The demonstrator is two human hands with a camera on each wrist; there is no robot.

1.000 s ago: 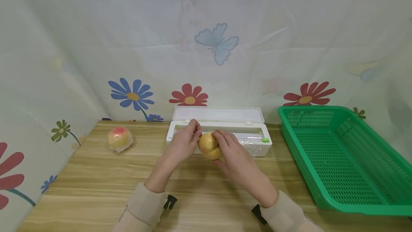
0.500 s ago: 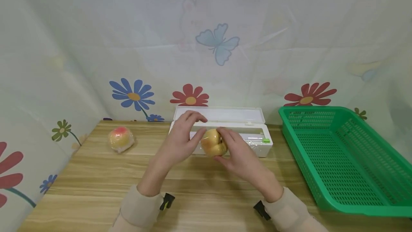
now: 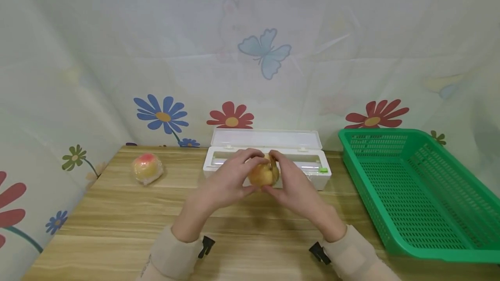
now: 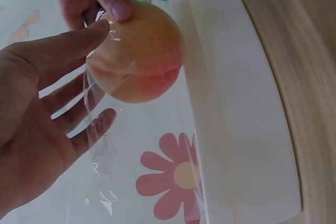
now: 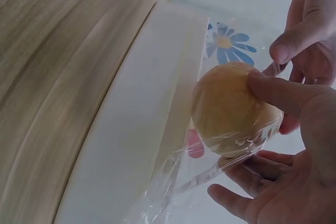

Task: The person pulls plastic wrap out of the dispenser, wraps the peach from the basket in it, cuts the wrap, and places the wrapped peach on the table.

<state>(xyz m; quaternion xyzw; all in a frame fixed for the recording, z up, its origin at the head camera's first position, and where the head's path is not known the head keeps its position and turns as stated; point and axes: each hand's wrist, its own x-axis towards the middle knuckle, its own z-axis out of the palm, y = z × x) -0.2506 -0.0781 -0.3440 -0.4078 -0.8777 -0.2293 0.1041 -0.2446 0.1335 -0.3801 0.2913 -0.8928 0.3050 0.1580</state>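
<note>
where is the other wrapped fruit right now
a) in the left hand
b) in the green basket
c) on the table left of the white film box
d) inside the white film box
c: the wrapped fruit lies on the wooden table, left of the white film box, apart from both hands.

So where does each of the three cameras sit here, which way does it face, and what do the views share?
Head: worn on the head, facing forward and down at the wooden table; shows both forearms, left hand and right hand around a peach.
Left wrist: close up past the left palm at the peach, toward the white film dispenser.
Right wrist: along the dispenser at the peach and clear film; both hands' fingers show.
Shared: peach, dispenser, both hands.
</note>
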